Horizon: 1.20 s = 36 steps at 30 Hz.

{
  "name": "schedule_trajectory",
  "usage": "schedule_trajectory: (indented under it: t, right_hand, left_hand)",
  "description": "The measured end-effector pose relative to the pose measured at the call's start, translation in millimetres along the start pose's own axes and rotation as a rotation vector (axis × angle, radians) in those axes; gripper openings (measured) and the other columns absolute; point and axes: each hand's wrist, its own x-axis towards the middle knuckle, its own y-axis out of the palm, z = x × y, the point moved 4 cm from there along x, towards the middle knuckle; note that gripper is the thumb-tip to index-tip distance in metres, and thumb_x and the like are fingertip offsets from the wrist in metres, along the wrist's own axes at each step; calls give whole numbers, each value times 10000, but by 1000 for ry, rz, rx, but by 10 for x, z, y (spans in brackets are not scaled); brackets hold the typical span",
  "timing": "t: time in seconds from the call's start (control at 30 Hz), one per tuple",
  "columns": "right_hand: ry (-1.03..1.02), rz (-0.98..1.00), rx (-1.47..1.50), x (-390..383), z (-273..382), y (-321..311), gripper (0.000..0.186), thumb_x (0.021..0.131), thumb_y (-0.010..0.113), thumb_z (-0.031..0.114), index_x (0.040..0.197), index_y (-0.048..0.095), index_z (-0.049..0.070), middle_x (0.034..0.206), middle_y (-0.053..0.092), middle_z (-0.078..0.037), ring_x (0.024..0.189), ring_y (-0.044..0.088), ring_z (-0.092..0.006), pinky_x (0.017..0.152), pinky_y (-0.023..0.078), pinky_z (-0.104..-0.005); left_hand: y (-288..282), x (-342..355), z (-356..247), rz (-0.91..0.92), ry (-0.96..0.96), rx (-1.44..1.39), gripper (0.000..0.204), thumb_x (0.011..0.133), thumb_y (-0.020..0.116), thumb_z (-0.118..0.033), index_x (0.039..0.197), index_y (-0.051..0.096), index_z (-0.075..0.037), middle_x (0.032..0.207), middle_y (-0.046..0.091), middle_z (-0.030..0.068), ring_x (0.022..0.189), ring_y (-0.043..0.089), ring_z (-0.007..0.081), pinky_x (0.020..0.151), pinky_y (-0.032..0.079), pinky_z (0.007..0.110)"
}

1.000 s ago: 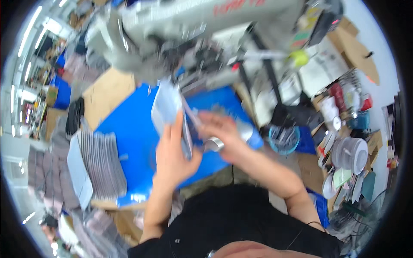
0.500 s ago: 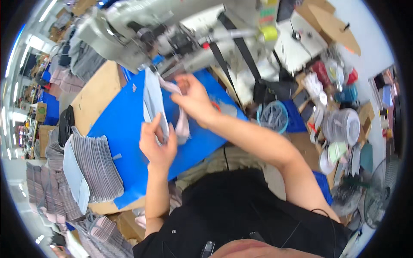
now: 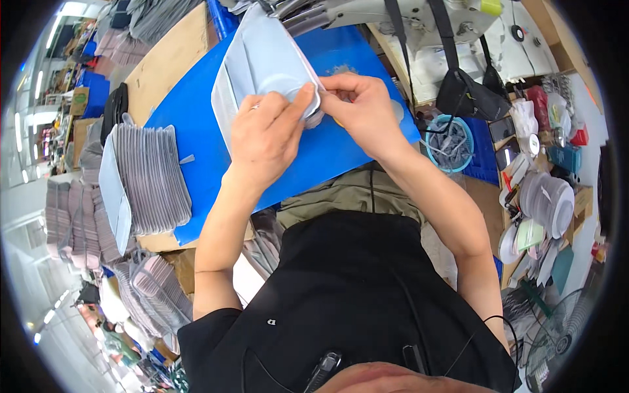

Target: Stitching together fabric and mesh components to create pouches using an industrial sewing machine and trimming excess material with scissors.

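A pale blue-grey fabric panel (image 3: 262, 52) with a rounded near end and a light edge lies on the blue work surface (image 3: 314, 164). Its far end reaches the metal parts of a sewing machine (image 3: 301, 14). My left hand (image 3: 265, 134) grips the panel's rounded end, fingers bent on top; the thumb is mostly hidden. At the right edge of that same end, my right hand (image 3: 360, 108) pinches the border between thumb and forefinger. Whatever lies under the panel there is mostly covered by my fingers.
Left of my arm stands a stack of similar panels (image 3: 154, 177), beside strapped bundles (image 3: 69, 216). To the right are a black bag (image 3: 468, 95), a light-blue basket (image 3: 470, 157) of grey scraps, white reels (image 3: 547, 203) and a fan (image 3: 560, 344).
The view has shifted, so the machine sits higher and partly out of frame. The panel now lies flatter, and both hands have come together at its rounded near end.
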Motion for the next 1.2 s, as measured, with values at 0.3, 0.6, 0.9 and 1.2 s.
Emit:
schedule_trajectory:
  t: [0.3,0.6,0.9,1.2]
  right_hand:
    - [102,-10,265,11,49,136,235,914,743,67,1129,749,-30,815,661,35,673,534,-23,591,429,-191]
    - [111,3,322,550,15,307,241,927,729,90,1138,745,-25,802,655,32,679,555,-15,578,463,-190]
    - [65,-166,281,869,50,379,158,889,765,89,982,778,-38,763,672,14,654,548,-31,548,410,-209]
    - [-22,-214,297,909,8,429,182,804,755,62,941,764,-57,803,725,-61,693,631,-89,604,479,-247]
  left_hand:
    - [-36,183,85,54,103,74,506,722,743,-30,1227,711,-28,779,492,18,571,503,157,663,461,298]
    - [-3,470,620,106,141,90,519,704,733,-55,1222,710,-44,818,525,32,611,527,172,712,463,312]
    - [78,511,963,6,-39,85,555,761,792,-56,1299,681,-130,904,588,49,822,587,257,743,469,365]
    - [-35,237,1079,107,-214,98,595,843,725,-35,1407,647,-209,765,529,70,606,540,184,578,476,306]
